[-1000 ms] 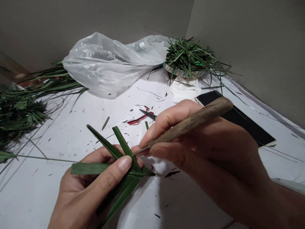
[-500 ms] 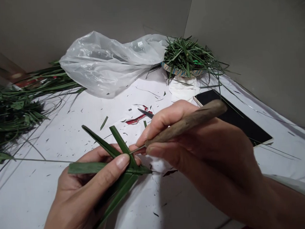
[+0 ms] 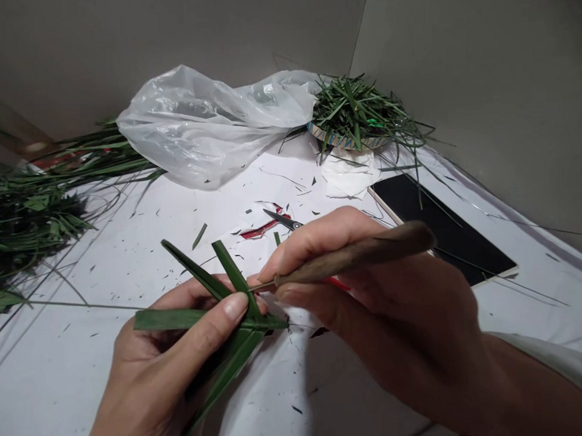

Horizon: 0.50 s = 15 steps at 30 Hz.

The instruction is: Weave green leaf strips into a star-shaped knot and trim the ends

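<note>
My left hand (image 3: 181, 349) pinches a folded green leaf weaving (image 3: 256, 324) between thumb and fingers, with several flat strips sticking out from it. In my right hand (image 3: 390, 316) is an awl (image 3: 354, 252), its rough wooden handle gripped near the front. The awl's thin metal shaft reaches the woven leaf just beside my left thumb; the tip is hidden there. Behind my hands lie scissors (image 3: 284, 219), partly covered by my right fingers, with one blade showing.
Cut leaf strips heap in a round container (image 3: 348, 139) at the back, beside a crumpled plastic bag (image 3: 211, 125). White tissue (image 3: 349, 178) and a flat black object (image 3: 444, 232) lie to the right. More leaves (image 3: 38, 220) pile on the left; scraps dot the white table cover (image 3: 110, 389).
The rear of the awl's handle has dropped lower and my right hand has shifted slightly, showing more of the scissors. My left hand and the leaf weaving are nearly unmoved.
</note>
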### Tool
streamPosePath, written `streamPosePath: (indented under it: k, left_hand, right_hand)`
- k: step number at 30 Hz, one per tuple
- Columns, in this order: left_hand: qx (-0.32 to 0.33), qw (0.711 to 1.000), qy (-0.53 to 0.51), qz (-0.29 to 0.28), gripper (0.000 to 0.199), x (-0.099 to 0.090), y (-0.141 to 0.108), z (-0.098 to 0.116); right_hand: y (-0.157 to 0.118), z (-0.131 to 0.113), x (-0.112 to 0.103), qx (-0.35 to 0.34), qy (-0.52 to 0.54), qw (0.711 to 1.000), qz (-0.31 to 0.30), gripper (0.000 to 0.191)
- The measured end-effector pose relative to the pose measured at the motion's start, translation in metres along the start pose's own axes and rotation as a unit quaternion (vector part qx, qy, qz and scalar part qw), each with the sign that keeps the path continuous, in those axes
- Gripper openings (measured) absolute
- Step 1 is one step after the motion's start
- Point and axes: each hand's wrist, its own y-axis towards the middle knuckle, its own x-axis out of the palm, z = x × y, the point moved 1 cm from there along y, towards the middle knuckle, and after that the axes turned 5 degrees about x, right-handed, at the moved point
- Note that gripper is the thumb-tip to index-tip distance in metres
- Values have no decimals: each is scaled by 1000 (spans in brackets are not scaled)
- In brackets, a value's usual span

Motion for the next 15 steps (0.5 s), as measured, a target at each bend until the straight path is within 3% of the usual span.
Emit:
streamPosePath:
  k: [8,15]
  left_hand:
    - [11,1000,15,4,44,2,1,-1]
    - [31,998,44,19,35,4,1,3]
  right_hand:
    - [0,0,2,10,-34,999,7,9]
    - [0,3,4,-27,32,999,-15,16]
